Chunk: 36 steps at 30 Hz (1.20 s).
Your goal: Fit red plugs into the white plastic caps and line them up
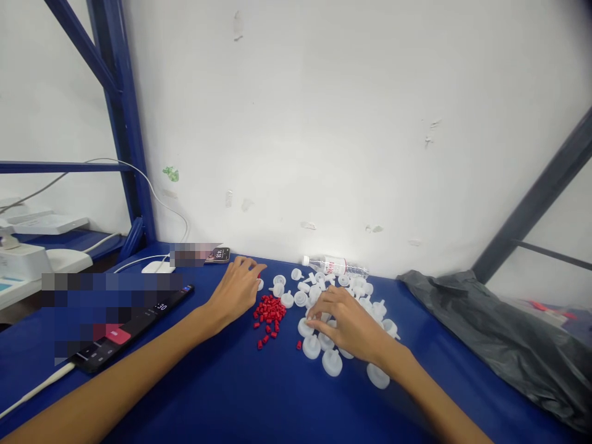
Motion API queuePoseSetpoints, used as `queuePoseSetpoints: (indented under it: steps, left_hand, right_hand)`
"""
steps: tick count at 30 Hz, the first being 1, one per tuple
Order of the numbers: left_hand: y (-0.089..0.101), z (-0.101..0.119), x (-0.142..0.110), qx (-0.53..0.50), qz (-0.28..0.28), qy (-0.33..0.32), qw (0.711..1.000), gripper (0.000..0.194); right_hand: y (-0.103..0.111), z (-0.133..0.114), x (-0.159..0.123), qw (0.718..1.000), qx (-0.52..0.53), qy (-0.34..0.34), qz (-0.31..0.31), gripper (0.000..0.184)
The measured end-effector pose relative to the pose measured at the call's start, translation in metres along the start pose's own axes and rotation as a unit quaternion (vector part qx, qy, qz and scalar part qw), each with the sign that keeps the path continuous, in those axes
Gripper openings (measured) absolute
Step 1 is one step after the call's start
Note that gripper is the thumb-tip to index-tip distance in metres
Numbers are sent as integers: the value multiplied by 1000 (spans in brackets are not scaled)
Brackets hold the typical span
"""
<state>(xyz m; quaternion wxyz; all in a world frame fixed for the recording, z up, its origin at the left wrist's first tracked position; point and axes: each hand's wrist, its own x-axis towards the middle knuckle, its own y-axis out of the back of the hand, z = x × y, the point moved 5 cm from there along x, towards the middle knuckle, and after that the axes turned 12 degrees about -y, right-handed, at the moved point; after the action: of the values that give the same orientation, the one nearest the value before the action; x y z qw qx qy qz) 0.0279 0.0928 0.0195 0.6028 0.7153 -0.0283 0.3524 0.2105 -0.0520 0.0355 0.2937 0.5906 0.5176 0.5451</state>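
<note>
My left hand [237, 288] hovers at the back of the blue table, left of the loose parts, fingers bent. Beside its fingertips shows a small white plastic part [260, 284] with a bit of red on it, partly hidden by the hand. A pile of small red caps [271, 310] lies to the right of this hand. My right hand [340, 317] reaches into a heap of white funnel-shaped plastic parts [332, 362]. Its thumb and forefinger close at the edge of one white part [305, 327]. The palm covers others in the heap.
A clear plastic bottle [335, 266] lies by the wall behind the heap. At left are a phone [222, 254], a larger dark phone [139, 330] on a cable, and a white charger [158, 267]. A dark grey plastic sheet [490, 339] covers the right side. Blue posts [124, 117] frame the table.
</note>
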Motion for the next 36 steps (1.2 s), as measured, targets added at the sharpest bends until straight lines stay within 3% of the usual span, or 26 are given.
queuePoseSetpoints:
  steps: [3,6,9,12,19,23,27,31,36]
  left_hand:
    - [9,9,3,-14,-4,-40,999,26]
    - [9,16,6,-22,-66,-76,995,29]
    - [1,19,4,-19,-126,-87,988,29]
    - [-6,20,1,-16,-147,-90,985,28]
    - [-4,18,2,-15,-125,-62,990,23]
    - [11,27,5,-125,-38,-14,991,17]
    - [18,47,5,-311,35,39,949,20]
    - [13,65,2,-442,20,62,895,22]
    - [7,67,-1,-520,24,81,850,21]
  right_hand:
    - [6,-1,0,998,57,-39,11,13]
    - [9,0,0,993,99,-57,21,11]
    - [6,2,0,994,89,-54,24,9]
    - [2,3,0,998,47,-44,26,13]
    - [2,-1,-1,999,10,-30,43,15]
    - [4,-4,-1,998,12,-29,59,23]
    - [4,-8,-1,998,13,-29,54,25]
    - [2,-12,-1,998,5,-23,52,25]
    - [2,-11,-1,997,16,-26,64,23]
